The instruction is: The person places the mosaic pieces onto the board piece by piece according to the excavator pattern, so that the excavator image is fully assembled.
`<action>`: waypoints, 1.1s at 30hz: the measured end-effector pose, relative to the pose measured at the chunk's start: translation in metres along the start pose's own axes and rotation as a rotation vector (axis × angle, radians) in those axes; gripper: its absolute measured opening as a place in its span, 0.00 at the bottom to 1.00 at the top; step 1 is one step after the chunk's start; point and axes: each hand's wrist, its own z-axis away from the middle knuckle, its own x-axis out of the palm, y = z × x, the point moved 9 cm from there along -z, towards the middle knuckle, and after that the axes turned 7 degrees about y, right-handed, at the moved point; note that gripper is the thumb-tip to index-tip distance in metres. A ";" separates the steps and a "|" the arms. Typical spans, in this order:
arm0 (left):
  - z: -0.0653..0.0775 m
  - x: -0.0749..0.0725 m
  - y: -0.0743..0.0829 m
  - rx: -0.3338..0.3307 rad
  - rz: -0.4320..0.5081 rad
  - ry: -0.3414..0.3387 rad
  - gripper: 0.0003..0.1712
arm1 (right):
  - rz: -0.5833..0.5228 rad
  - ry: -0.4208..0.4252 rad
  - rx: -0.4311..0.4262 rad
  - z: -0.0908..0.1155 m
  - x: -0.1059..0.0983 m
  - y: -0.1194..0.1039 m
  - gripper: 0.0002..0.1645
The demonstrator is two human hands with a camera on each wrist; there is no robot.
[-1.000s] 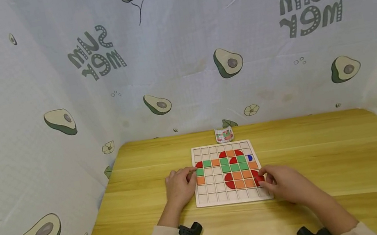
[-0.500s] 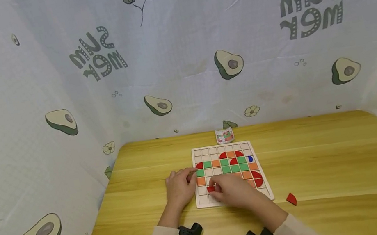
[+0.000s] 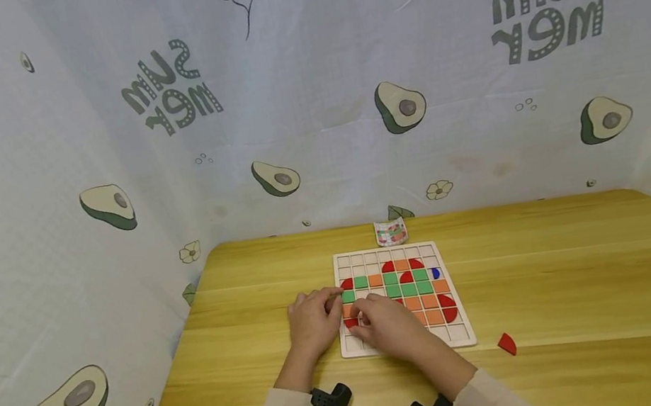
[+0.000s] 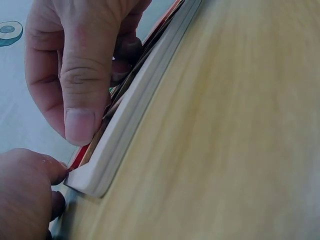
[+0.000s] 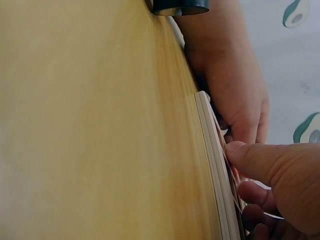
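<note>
A white grid board (image 3: 350,350) lies on the table, partly filled with green and orange square tiles and red rounded ones. My left hand (image 3: 311,322) rests at its left edge, fingertips touching the rim; the left wrist view shows fingers of this hand (image 4: 25,187) at the board's corner. Over the lower left cells, my right hand (image 3: 390,327) pinches a red tile (image 3: 351,323) between thumb and index finger. In the right wrist view, the right thumb (image 5: 255,159) reaches over the rim, and its contact with the tile is hidden. The right hand covers some middle cells.
A loose red quarter-circle tile (image 3: 507,343) lies on the table right of the board. Behind the board stands a small curved pattern card (image 3: 391,233). A blue half-round piece (image 3: 436,273) sits in a right-hand cell. A printed cloth (image 3: 319,89) hangs behind the table.
My right hand has moved from the board's right edge to its lower left, carrying a red tile. A loose red tile at right is now uncovered. The left hand stays at the edge.
</note>
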 end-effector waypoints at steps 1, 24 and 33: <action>0.000 0.000 0.000 0.001 0.002 0.000 0.13 | -0.003 0.001 0.001 0.000 -0.001 0.000 0.11; 0.000 -0.003 0.003 0.000 0.035 0.014 0.13 | -0.172 -0.124 0.223 0.077 -0.089 0.117 0.12; 0.001 -0.001 0.000 -0.005 0.028 0.016 0.12 | -0.189 -0.342 0.314 0.112 -0.099 0.174 0.19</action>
